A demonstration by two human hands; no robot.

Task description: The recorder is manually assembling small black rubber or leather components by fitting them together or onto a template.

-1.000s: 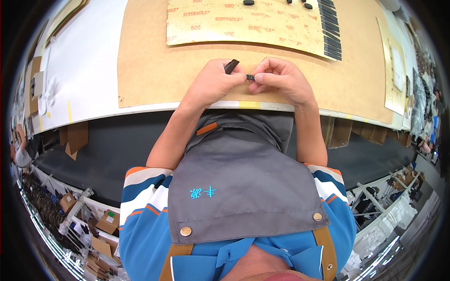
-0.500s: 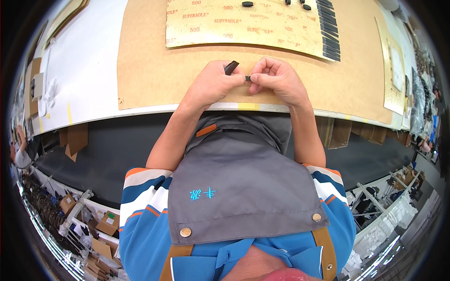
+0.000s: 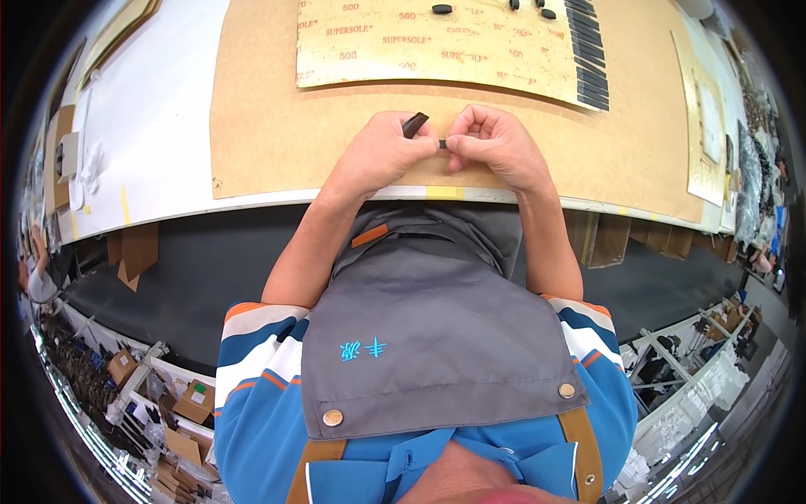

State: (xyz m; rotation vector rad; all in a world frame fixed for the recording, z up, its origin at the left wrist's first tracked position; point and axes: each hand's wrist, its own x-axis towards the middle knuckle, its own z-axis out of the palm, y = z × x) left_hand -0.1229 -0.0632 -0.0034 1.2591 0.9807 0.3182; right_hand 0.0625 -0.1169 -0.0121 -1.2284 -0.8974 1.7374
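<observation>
In the head view, pinching a small black piece (image 3: 443, 144) at the near side of the printed yellow board (image 3: 378, 74), well apart from it, with thumb and fingers of both the left hand (image 3: 384, 149) and the right hand (image 3: 502, 149) closed on it. Also gripping a dark strip (image 3: 415, 124) in the left hand, tilted up toward the board. Cannot tell whether joined to the small piece. Can see black rounded pieces (image 3: 442, 9) on the board, black strips (image 3: 593, 77) along its right edge, and a brown sheet (image 3: 613, 160) beneath it.
</observation>
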